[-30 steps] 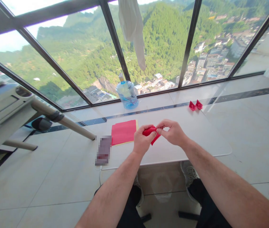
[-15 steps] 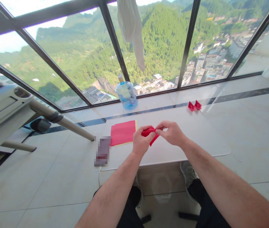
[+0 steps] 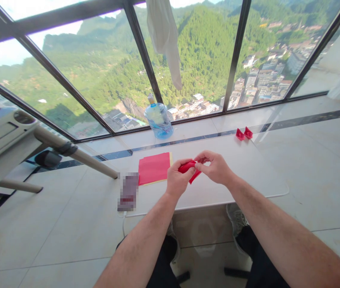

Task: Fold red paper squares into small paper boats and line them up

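A partly folded piece of red paper point(image 3: 187, 166) is held up over the white table, between my two hands. My left hand point(image 3: 178, 176) grips its left side, thumb in front and fingers behind. With thumb and forefinger, my right hand point(image 3: 213, 167) pinches the paper's upper right edge. One red flap hangs below the fingers; the finer creases are hidden by them. To the left lies a stack of red paper sheets point(image 3: 154, 169), with a yellowish edge showing beneath. Two small folded red paper shapes point(image 3: 244, 133) sit at the table's far right corner.
The low white table point(image 3: 248, 176) stands before my knees. A blurred-out phone-like object point(image 3: 128, 192) with a cable point(image 3: 124, 226) lies at its left edge. Beyond, a blue water jug point(image 3: 159, 122) stands by the window. A grey-legged piece of furniture point(image 3: 89, 158) is at left.
The whole view has shifted very slightly. Both hands keep their hold on the red paper, and the right fingers have moved only a little.
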`<action>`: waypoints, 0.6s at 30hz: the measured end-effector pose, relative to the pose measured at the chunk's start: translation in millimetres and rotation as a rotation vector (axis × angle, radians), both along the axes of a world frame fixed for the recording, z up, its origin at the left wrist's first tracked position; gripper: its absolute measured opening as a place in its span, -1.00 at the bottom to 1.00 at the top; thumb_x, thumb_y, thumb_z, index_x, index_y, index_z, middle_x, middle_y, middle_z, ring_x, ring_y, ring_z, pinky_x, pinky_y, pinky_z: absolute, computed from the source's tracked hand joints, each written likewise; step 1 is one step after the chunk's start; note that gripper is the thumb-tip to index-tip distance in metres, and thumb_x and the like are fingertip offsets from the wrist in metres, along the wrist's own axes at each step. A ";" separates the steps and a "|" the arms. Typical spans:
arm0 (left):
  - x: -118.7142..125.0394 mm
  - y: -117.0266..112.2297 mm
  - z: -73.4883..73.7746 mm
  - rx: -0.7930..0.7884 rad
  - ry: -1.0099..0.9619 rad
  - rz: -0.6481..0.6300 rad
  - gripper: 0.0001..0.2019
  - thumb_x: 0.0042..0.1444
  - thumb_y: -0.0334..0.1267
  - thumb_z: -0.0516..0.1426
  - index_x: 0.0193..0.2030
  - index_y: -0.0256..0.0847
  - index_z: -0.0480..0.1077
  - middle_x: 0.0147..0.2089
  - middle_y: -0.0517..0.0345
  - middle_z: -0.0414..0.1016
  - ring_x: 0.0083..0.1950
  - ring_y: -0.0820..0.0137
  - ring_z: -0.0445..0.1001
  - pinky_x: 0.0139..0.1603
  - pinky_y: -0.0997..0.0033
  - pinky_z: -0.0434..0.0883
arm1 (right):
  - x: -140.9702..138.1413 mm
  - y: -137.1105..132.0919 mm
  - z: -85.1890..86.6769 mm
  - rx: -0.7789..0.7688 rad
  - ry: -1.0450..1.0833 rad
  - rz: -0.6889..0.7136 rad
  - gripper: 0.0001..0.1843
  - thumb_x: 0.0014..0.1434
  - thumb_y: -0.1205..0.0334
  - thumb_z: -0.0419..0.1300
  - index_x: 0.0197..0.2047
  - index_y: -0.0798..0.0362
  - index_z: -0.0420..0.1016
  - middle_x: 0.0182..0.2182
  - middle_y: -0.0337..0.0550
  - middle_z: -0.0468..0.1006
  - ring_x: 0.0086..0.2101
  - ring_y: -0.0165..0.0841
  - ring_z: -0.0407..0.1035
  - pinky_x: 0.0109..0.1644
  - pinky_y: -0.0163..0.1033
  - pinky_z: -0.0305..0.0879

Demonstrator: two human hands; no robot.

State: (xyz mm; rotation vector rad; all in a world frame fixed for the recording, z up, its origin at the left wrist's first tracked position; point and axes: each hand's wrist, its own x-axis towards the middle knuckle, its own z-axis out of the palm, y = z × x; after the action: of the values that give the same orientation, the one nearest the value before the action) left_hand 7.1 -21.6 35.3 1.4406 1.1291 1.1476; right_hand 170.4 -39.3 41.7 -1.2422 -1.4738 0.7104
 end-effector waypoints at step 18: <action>2.8 1.8 0.5 -0.120 -0.111 -0.048 -0.66 -0.15 -0.21 0.39 -0.17 -0.22 0.60 -0.20 0.05 0.65 -0.16 0.27 0.58 -0.09 0.29 0.50 | -6.3 -1.1 2.7 -0.015 -0.075 -0.113 -0.93 0.09 0.24 0.24 -0.39 0.00 0.54 -0.42 -0.20 0.61 -0.35 -0.31 0.47 -0.18 -0.17 0.41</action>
State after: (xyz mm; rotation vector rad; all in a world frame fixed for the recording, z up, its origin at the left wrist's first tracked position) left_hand 9.9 -19.9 35.8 1.2898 1.0622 1.0938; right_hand 164.2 -40.3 44.5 -1.3647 -1.4486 0.6060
